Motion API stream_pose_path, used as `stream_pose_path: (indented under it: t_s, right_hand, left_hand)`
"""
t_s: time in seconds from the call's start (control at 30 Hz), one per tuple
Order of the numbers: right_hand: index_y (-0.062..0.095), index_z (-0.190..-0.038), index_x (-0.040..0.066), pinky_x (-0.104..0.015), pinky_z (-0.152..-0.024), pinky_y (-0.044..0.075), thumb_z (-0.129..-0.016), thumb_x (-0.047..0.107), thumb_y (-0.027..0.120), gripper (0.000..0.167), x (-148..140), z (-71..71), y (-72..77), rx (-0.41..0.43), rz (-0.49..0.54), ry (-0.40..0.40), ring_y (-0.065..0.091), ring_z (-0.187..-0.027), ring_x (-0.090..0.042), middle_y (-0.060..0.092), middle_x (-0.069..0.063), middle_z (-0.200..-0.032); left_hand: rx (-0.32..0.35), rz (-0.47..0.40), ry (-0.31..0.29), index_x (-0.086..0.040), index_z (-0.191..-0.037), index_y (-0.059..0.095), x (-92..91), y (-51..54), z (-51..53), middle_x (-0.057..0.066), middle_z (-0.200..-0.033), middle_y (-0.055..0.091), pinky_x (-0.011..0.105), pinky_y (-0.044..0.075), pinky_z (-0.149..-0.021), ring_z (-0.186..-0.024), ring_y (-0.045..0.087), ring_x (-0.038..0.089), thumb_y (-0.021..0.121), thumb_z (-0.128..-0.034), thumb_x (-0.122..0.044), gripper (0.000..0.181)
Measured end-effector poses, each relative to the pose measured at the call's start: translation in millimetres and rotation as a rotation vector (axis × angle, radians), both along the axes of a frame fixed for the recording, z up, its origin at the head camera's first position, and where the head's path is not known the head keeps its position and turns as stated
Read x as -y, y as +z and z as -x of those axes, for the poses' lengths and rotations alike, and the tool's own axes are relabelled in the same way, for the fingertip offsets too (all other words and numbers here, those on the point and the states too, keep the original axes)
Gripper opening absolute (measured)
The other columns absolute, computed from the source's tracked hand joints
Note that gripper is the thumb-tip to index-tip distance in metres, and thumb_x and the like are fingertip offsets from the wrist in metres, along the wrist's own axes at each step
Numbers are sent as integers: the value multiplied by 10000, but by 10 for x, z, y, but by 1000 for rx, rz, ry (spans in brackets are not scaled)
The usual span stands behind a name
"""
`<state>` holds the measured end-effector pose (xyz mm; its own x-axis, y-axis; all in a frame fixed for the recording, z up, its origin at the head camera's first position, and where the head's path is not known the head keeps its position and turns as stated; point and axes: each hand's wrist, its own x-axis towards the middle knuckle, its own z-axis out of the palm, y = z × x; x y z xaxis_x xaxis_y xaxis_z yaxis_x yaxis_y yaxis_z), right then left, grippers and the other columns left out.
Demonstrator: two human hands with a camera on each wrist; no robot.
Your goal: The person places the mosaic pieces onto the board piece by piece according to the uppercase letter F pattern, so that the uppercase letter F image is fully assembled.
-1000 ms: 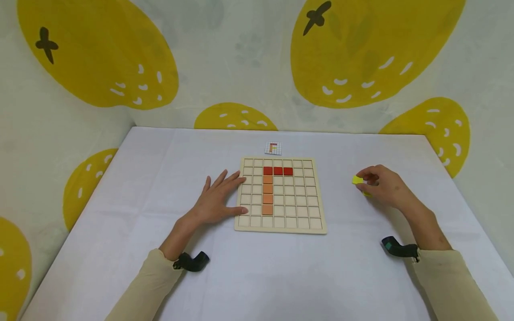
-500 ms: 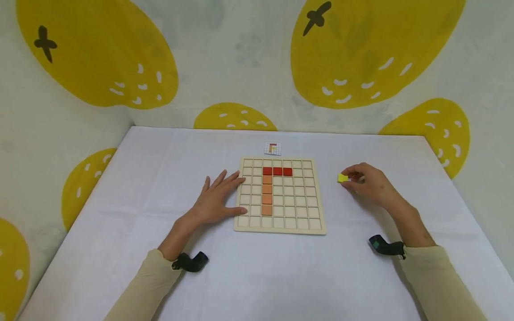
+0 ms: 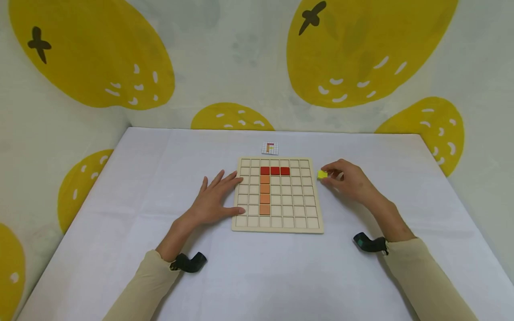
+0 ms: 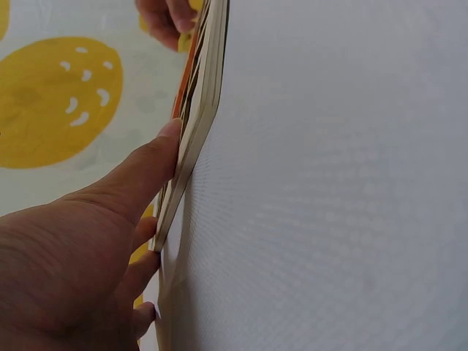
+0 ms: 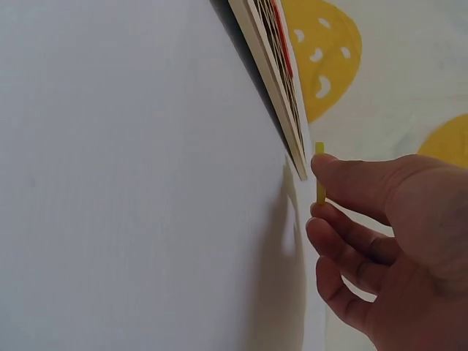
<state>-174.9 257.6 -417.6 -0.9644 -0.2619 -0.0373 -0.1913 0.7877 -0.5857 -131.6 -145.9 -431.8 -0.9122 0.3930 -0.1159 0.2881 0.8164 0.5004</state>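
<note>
A wooden grid board [image 3: 277, 226] lies flat in the middle of the table in the head view. Three red tiles [image 3: 275, 170] fill a row near its top, and several orange tiles [image 3: 265, 189] run down a column below the leftmost red one. The left hand [image 3: 213, 203] rests on the board's left edge, thumb and fingers spread and straight. Just off the board's upper right side, the right hand [image 3: 347, 180] pinches a thin yellow square tile [image 3: 322, 174] between thumb and fingertips. The right wrist view shows this yellow tile [image 5: 320, 174] edge-on, above the table.
A small card [image 3: 270, 148] with a coloured grid pattern lies behind the board. White cloth [image 3: 257, 276] covers the table, and walls with yellow fruit prints stand at the back and sides. Each wrist wears a black camera [image 3: 369, 243].
The right hand has moved left with the yellow tile, from well right of the board to beside its right edge. The left hand stays on the board.
</note>
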Motion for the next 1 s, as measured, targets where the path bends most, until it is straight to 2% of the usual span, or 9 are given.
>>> stream_pose_path:
  t_s: [0.2,0.47,0.73,1.0]
  right_hand:
    - [703,-1274,5,-364,-857,529,-964,115,742,331,154,11,36,4,1,30,624,-1024,-288,666,-164,-1159]
    - [735,-1223,24,-262,-814,517,-942,154,781,313,275,6,50,1,37,60,621,-1001,-247,669,-120,-1091]
    - [737,-1228,53,-367,-866,510,-941,177,784,316,434,-23,15,31,26,93,602,-1029,-251,644,-87,-1111]
    - [740,-1244,89,-387,-897,513,-949,216,778,323,638,-57,2,52,-15,130,590,-1028,-231,647,-61,-1137]
  left_hand:
    - [8,-24,-7,-247,-1617,396,14,-17,-3,-15,-1744,272,721,-35,-1271,-1657,87,333,801,-872,-521,891]
    - [8,-26,-4,-245,-1614,402,13,-6,-8,-19,-1743,275,714,-34,-1275,-1658,87,328,797,-875,-521,883]
    - [6,-18,-4,-240,-1616,398,11,3,-18,-13,-1742,276,720,-29,-1273,-1657,88,329,795,-877,-520,884]
    - [5,-20,-6,-245,-1618,394,11,1,-10,-19,-1743,273,712,-33,-1277,-1658,84,324,790,-882,-521,880]
